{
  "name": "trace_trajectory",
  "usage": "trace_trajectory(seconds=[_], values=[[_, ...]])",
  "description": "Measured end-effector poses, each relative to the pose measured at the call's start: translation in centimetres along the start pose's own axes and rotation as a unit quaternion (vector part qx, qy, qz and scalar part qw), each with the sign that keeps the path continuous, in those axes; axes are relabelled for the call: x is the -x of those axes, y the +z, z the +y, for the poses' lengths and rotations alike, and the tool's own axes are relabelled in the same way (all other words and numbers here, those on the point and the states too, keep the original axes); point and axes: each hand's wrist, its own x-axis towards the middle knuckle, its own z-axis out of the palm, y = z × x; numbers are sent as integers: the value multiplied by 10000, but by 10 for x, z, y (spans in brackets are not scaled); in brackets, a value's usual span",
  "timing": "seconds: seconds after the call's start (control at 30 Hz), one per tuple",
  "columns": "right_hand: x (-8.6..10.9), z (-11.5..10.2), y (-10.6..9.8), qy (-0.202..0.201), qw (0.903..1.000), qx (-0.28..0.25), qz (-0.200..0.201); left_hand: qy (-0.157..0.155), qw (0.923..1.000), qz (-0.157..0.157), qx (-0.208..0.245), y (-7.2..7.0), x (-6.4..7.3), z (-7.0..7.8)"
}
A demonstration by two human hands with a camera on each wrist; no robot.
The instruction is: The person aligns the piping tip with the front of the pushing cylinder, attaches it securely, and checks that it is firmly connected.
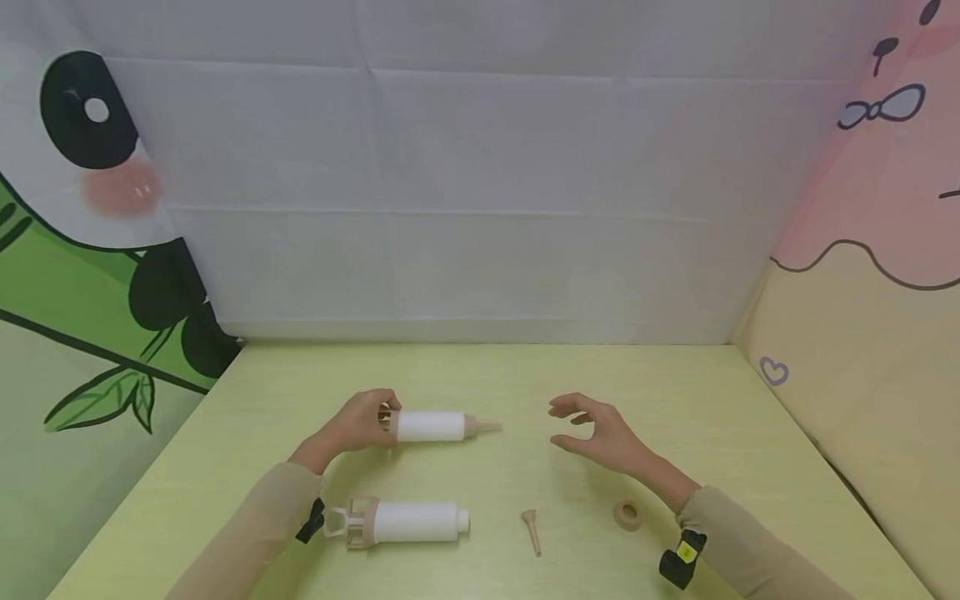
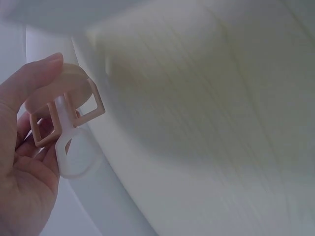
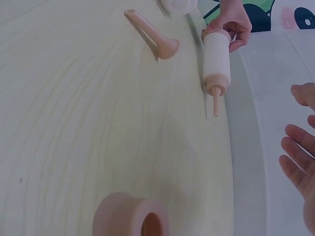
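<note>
My left hand grips the beige rear collar of a large white-barrelled syringe. It lies level over the table, with its beige thin-nozzled end pointing right. The left wrist view shows the collar's square finger loops and the white ring handle behind my fingers. My right hand is held over the table right of the nozzle, thumb and fingers apart and nothing between them. A second white syringe lies nearer me without a nozzle. Beside it lie a loose beige nozzle and a beige ring cap.
The pale yellow table ends at a white back panel. Printed panels with cartoon figures stand at left and right. Black wrist straps sit on both sleeves.
</note>
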Motion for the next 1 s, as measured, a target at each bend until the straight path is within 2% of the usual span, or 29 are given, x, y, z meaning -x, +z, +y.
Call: trace_trajectory(seconds=[0.07, 0.17, 0.43, 1.0], values=[[0, 0, 0, -1, 10000, 6, -8, 169, 9998, 18, -45, -1, 1, -1], [1, -1, 0, 5, 10000, 37, -13, 243, 9996, -10, -113, -3, 1, -2], [3, 0, 0, -36, 10000, 38, -31, -257, 9992, -211, -237, -3, -4, -6], [6, 0, 0, 65, 9999, 124, -88, -262, 9980, -314, -483, -3, -3, -3]])
